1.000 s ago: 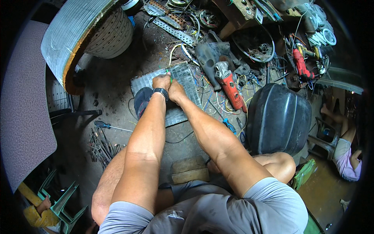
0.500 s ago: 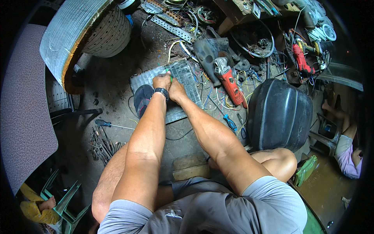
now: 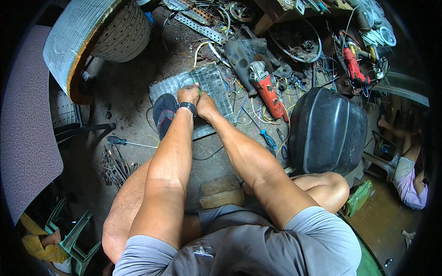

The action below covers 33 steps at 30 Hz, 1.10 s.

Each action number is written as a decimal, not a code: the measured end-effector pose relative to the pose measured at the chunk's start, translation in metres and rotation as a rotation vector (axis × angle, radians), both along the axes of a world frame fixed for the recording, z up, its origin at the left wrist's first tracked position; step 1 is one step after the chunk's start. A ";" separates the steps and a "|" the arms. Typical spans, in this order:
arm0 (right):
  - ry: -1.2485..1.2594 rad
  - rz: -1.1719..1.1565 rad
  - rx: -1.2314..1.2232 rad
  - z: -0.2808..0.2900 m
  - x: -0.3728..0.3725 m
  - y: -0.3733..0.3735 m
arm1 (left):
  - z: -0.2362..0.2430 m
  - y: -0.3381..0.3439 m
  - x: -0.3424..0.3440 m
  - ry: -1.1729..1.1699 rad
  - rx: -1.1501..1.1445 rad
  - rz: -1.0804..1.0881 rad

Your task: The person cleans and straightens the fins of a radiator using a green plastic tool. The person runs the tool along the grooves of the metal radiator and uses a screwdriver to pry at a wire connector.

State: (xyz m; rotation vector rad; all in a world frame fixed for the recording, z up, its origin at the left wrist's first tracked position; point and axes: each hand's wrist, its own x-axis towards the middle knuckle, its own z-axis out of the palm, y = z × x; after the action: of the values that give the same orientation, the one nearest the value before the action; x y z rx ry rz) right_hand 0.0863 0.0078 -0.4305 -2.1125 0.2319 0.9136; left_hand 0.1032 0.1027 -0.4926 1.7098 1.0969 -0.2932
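Observation:
A grey finned metal coil panel [image 3: 212, 85] lies flat on the dirty floor in front of me. My left hand [image 3: 188, 94], with a black watch on its wrist, is closed on a thin green-tipped tool that touches the panel. My right hand [image 3: 206, 105] presses against the left one, fingers curled on the same spot; what it grips is hidden. My foot in a dark sandal [image 3: 164, 112] rests on the panel's left edge.
A red angle grinder [image 3: 267, 89] and loose wires lie right of the panel. A black rounded casing [image 3: 327, 131] stands at right. A blue-handled screwdriver [image 3: 126, 142], a perforated drum [image 3: 106, 32], a wooden block [image 3: 221, 191] and a seated person [image 3: 410, 177] are around.
Both hands stay together on the panel; only the view has shifted slightly upward.

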 end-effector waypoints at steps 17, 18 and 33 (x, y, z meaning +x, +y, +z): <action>-0.186 0.030 0.057 -0.016 -0.010 -0.019 | 0.030 -0.025 -0.017 -0.181 0.057 0.018; -0.187 0.023 0.050 -0.017 -0.008 -0.019 | 0.031 -0.025 -0.015 -0.202 0.032 0.050; -0.062 0.028 0.012 -0.014 0.019 0.006 | 0.011 0.002 0.014 -0.158 0.053 0.000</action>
State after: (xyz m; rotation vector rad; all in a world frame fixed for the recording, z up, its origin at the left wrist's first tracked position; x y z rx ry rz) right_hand 0.1054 0.0133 -0.4444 -2.1348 0.1647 0.8623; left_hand 0.1171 0.1051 -0.4820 1.7481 0.9965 -0.1271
